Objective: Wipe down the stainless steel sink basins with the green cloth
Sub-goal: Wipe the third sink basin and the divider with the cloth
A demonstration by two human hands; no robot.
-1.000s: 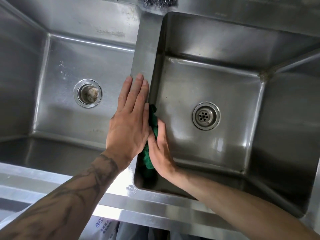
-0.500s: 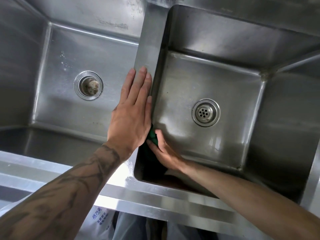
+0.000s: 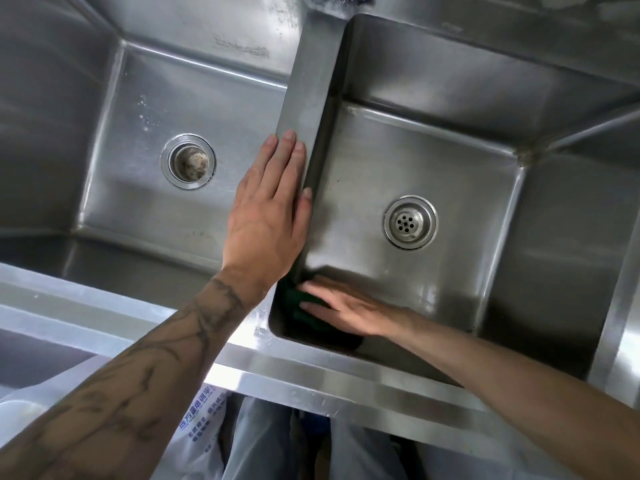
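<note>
My left hand (image 3: 268, 209) lies flat with straight fingers on the steel divider (image 3: 308, 81) between the two basins. Down in the near-left corner of the right basin (image 3: 433, 161), my right hand (image 3: 346, 311) presses the green cloth (image 3: 304, 315) against the basin's near wall with fingers extended. Most of the cloth is in shadow under the hand. The left basin (image 3: 145, 109) shows white specks on its floor.
Each basin has a round drain: the left drain (image 3: 188, 161) looks dirty, the right drain (image 3: 410, 222) has a perforated strainer. A dark scrubber (image 3: 341, 0) sits at the divider's far end. The sink's front rim (image 3: 294, 379) runs across below; a printed plastic bag (image 3: 202, 427) hangs under it.
My right hand has slid the cloth down the divider wall and toward the near corner of the right basin. The left hand stays on the divider.
</note>
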